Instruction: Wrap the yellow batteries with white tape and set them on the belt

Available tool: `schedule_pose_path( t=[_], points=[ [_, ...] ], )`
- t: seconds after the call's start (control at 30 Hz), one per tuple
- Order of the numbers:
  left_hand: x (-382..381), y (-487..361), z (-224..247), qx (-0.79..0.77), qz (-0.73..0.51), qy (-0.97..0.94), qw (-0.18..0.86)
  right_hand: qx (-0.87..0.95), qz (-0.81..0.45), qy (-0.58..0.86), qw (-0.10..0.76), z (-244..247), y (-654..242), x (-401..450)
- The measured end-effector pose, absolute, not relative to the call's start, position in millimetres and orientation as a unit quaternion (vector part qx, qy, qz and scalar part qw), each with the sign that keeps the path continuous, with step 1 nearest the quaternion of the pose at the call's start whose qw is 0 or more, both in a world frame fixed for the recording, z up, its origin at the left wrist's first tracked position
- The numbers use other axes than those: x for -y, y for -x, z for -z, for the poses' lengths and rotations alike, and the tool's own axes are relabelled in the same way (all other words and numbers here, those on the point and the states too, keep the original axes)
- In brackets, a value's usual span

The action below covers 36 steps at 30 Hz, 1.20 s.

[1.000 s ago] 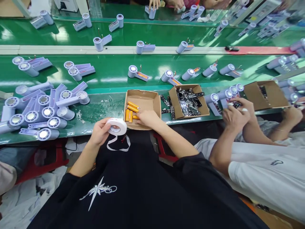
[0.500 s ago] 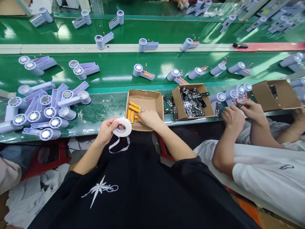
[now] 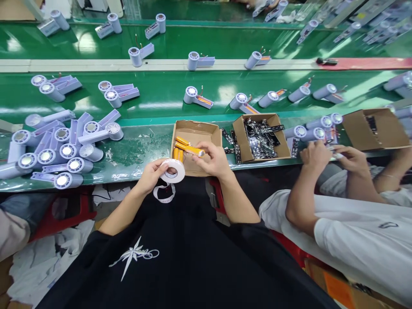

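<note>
My left hand (image 3: 150, 177) grips a roll of white tape (image 3: 180, 170) by its edge, and a loose strip of tape (image 3: 156, 194) curls down below it. In my right hand (image 3: 215, 161) an orange cylindrical battery (image 3: 192, 149) is pinched between thumb and fingers, its pale end toward the fingertips. Both hands are at the near side of a shallow cardboard box (image 3: 207, 134). Several more orange batteries (image 3: 178, 156) lie in the left part of that box, partly hidden behind the tape roll.
Lavender housings with round heads (image 3: 68, 151) are piled at left; others stand along the green belt (image 3: 154, 88). A second cardboard box (image 3: 283, 151) holds dark circuit strips. At right, a co-worker's hands (image 3: 317, 154) work close by, near another box (image 3: 362, 128).
My right hand has lifted a battery from the box and moved right with it. My left hand and the tape roll have shifted slightly right. Housings on the nearer belt have moved right.
</note>
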<state>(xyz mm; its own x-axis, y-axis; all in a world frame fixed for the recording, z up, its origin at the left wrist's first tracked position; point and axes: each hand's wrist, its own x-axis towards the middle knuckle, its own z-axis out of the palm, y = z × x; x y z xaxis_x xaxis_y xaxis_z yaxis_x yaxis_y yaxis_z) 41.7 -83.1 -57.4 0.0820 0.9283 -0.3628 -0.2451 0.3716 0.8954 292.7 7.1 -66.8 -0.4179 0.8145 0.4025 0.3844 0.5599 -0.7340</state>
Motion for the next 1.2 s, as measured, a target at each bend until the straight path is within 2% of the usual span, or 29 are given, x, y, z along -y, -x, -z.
schedule_pose_path(
  t=[0.07, 0.13, 0.27, 0.4, 0.5, 0.63, 0.7, 0.73, 0.87, 1.07, 1.2],
  points=[
    [86.8, -39.2, 52.0, -0.498, -0.458, -0.323, 0.662, 0.833, -0.158, 0.299, 0.438, 57.4, -292.2, 3.3],
    [88.1, -38.6, 46.1, -0.491, -0.463, -0.322, 0.664, 0.842, -0.093, 0.232, 0.479, 50.2, -289.9, 10.7],
    [87.3, -39.8, 40.3, -0.489, -0.462, -0.331, 0.661, 0.82, -0.125, 0.206, 0.518, 52.9, -280.2, 24.4],
    [87.3, -35.9, 43.1, -0.505, -0.474, -0.354, 0.628, 0.794, -0.232, 0.216, 0.518, 72.1, -269.6, 49.6],
    [85.3, -26.5, 39.9, -0.522, -0.45, -0.41, 0.598, 0.723, -0.387, 0.28, 0.499, 78.4, -269.0, 62.8],
    [75.8, -14.2, 25.3, -0.514, -0.377, -0.525, 0.563, 0.605, -0.637, 0.333, 0.342, 59.6, -277.7, 49.1],
    [70.9, -12.3, 19.5, -0.497, -0.352, -0.563, 0.558, 0.597, -0.681, 0.324, 0.275, 44.9, -282.5, 36.2],
    [69.6, -12.8, 18.2, -0.488, -0.348, -0.57, 0.562, 0.6, -0.68, 0.323, 0.271, 38.8, -283.8, 31.5],
    [72.8, -23.9, 24.8, -0.464, -0.414, -0.499, 0.603, 0.573, -0.638, 0.361, 0.366, 33.8, -275.2, 34.1],
    [78.6, -49.0, 33.2, -0.434, -0.567, -0.337, 0.614, 0.404, -0.61, 0.388, 0.56, 62.4, -236.0, 63.6],
    [75.8, -51.2, 27.1, -0.398, -0.565, -0.261, 0.674, 0.317, -0.565, 0.416, 0.638, 72.4, -217.0, 70.7]
  ],
)
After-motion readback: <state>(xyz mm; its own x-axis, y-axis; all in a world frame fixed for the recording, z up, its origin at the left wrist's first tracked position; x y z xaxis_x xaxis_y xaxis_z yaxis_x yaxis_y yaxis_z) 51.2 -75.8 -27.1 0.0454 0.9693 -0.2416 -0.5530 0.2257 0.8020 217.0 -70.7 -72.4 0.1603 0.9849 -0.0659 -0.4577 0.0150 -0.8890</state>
